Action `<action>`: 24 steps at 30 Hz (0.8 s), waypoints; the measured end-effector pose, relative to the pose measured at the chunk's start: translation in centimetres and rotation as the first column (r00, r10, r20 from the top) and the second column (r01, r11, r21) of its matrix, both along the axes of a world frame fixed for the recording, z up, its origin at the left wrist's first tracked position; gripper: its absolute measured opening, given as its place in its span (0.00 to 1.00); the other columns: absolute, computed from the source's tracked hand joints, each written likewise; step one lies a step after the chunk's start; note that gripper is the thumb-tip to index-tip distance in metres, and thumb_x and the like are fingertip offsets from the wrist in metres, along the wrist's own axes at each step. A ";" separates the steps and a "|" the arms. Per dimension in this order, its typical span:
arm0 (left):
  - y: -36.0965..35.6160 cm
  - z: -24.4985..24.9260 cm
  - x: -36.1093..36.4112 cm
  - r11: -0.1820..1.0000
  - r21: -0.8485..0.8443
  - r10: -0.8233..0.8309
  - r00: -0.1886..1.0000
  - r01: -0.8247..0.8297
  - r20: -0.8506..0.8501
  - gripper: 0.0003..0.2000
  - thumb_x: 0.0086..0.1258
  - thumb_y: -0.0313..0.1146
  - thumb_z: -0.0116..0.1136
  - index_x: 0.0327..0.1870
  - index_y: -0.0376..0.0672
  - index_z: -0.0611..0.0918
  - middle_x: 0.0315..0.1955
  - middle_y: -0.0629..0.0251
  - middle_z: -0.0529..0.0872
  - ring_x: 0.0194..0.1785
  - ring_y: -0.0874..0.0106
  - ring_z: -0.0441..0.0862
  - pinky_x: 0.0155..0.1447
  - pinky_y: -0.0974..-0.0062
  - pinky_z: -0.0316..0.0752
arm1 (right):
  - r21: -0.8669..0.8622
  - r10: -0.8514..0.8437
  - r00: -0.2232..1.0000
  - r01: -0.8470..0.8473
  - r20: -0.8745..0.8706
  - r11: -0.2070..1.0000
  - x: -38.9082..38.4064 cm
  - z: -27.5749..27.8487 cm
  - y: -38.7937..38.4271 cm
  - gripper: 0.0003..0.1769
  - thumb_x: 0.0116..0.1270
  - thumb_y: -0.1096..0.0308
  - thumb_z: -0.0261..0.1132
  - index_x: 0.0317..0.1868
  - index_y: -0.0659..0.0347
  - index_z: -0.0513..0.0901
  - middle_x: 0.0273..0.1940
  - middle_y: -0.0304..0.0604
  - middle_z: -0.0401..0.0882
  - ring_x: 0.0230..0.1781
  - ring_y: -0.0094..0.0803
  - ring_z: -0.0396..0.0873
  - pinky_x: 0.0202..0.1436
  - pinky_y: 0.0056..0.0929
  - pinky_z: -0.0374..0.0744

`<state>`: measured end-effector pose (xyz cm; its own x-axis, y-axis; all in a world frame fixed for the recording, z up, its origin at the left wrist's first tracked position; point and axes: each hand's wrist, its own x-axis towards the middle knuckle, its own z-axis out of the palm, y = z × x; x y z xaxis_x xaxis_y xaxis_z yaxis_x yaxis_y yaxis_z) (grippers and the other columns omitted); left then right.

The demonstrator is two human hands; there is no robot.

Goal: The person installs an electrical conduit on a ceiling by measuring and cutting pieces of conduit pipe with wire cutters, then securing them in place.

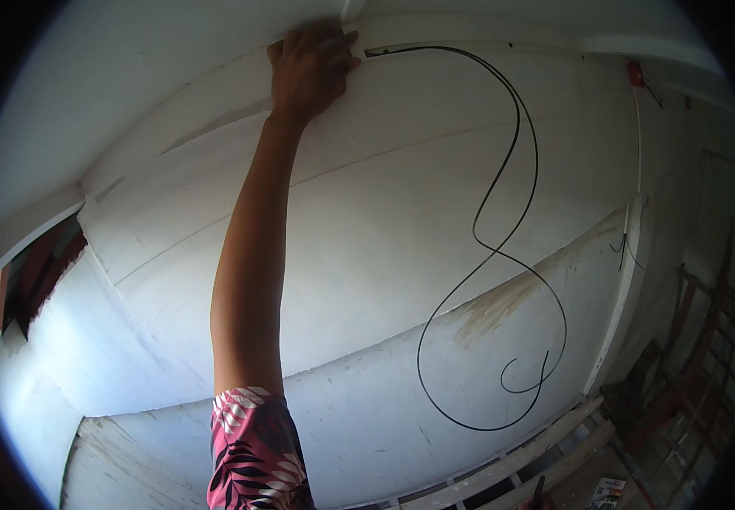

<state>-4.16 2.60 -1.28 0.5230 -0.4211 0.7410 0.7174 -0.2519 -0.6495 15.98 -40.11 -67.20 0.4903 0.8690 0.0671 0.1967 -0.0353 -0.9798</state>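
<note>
Hand (310, 75), on my feed, is just left of the upper end of a wire (497, 250) looping down the wall (367, 221); fingers (293, 42) blurred, I cannot tell whether they pinch anything. Right of the wire, a red fitting (635, 74); below, planks (542, 439).

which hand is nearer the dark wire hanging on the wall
Left, it appears: the left hand is raised to the top of the wall, beside the upper end of the dark wire. The right hand is out of view.
</note>
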 end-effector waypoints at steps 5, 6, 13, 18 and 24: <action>-0.7 -0.1 0.1 1.000 0.017 -0.016 1.000 0.016 -0.017 0.17 0.63 0.35 0.66 0.54 0.59 0.87 0.54 0.73 0.82 0.58 0.65 0.75 0.61 0.57 0.64 | -0.011 -0.048 0.995 0.049 0.085 0.999 -1.2 1.1 -0.6 0.15 0.77 0.63 0.57 0.54 0.64 0.80 0.35 0.35 0.73 0.34 0.25 0.71 0.38 0.28 0.74; -0.7 -0.1 0.1 1.000 0.018 -0.017 1.000 0.018 -0.019 0.17 0.63 0.35 0.66 0.54 0.59 0.87 0.54 0.73 0.82 0.58 0.65 0.75 0.61 0.57 0.64 | -0.008 -0.055 0.994 0.056 0.098 0.998 -1.5 1.3 -0.7 0.15 0.77 0.62 0.57 0.54 0.64 0.80 0.35 0.34 0.73 0.33 0.25 0.71 0.37 0.28 0.74; -1.7 0.6 0.0 0.951 0.201 0.260 0.961 -0.237 -0.096 0.15 0.63 0.26 0.59 0.50 0.50 0.87 0.52 0.68 0.82 0.57 0.66 0.75 0.54 0.64 0.74 | 0.022 -0.134 0.975 0.132 0.176 0.991 -3.2 2.1 -2.1 0.16 0.77 0.61 0.56 0.53 0.65 0.81 0.32 0.32 0.72 0.30 0.24 0.69 0.33 0.27 0.72; -2.0 3.0 0.5 0.885 0.417 0.336 0.905 -0.208 -0.261 0.08 0.63 0.30 0.61 0.42 0.43 0.85 0.48 0.67 0.83 0.51 0.70 0.80 0.48 0.74 0.79 | 0.039 -0.221 0.952 0.217 0.211 0.975 -4.2 3.2 -3.5 0.17 0.77 0.60 0.56 0.52 0.66 0.81 0.30 0.31 0.71 0.28 0.24 0.67 0.29 0.26 0.70; -4.0 5.6 0.6 0.886 0.284 0.464 0.740 -0.367 -0.488 0.12 0.65 0.30 0.59 0.49 0.50 0.84 0.46 0.69 0.85 0.49 0.70 0.82 0.57 0.70 0.78 | -0.008 -0.002 0.999 0.002 0.041 1.000 -1.7 -2.6 -4.5 0.17 0.73 0.57 0.61 0.53 0.61 0.79 0.32 0.38 0.74 0.28 0.28 0.71 0.31 0.30 0.72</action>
<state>-3.53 -1.42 4.37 0.9595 -0.1533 0.2365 0.2568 0.1294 -0.9578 14.30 -44.65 -69.82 0.4891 0.8686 0.0799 0.2362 -0.0437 -0.9707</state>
